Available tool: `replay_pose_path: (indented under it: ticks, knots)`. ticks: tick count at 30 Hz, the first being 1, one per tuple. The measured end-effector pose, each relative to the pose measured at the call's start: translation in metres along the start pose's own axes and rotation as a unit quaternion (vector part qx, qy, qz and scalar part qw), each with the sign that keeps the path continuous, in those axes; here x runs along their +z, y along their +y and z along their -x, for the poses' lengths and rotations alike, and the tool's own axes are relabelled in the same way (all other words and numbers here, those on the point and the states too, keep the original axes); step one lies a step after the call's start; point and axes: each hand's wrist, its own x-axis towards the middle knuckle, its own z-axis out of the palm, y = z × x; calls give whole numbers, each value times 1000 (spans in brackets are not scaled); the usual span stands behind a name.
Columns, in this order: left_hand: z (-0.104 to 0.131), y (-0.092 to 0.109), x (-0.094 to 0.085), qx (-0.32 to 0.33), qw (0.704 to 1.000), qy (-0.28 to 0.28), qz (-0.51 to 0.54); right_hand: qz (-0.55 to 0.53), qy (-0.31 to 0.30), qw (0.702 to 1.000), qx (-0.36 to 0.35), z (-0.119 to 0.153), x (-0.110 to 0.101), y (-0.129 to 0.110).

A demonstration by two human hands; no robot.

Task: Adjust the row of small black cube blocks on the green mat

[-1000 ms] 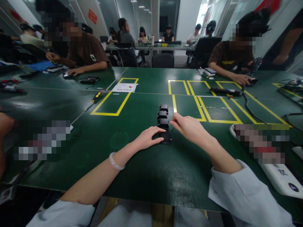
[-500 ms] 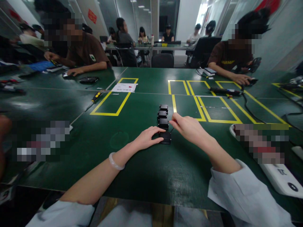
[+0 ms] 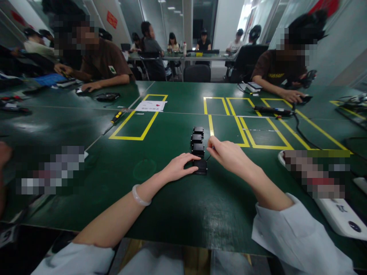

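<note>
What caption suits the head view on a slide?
Left hand against the nearest black block in a row of four, right hand pinching a thin dark rod beside it, green table beneath.

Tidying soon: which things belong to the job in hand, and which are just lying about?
In use:
row of four black blocks, left hand on the nearest one
thin dark rod in right hand

Apparently lying about:
slim yellow-and-black tool
white paper sheet
black corded tool

Counter point(image 3: 172, 221): dark green, glossy, seamed
Black blocks point(image 3: 197, 148): four, in a row running from near edge toward far edge
Yellow tape point(image 3: 126, 139): rectangles toward far edge
White paper point(image 3: 151, 105): across left rectangle
Yellow-and-black tool point(image 3: 117, 117): beside that rectangle
White device point(image 3: 338, 217): near edge, right
</note>
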Motion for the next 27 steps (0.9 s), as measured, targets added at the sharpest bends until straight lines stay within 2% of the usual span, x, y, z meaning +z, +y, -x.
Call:
replay_pose_path:
  ticks: [5, 11, 17, 23, 27]
  knots:
    - [0, -1, 1, -2, 1000, 1, -1, -3, 9, 1000, -24, 3, -4, -2]
    - [0, -1, 0, -9, 1000, -5, -3, 29, -2, 1000, 1, 2, -2, -2]
    - [-1, 0, 0, -6, 1000, -4, -4, 1, 5, 999, -35, 3, -3, -1]
    - [0, 1, -1, -6, 1000, -1, -3, 7, 5, 1000, -4, 1, -1, -2]
    - [1, 1, 0, -4, 1000, 0, 0, -15, 7, 1000, -16, 2, -2, 0]
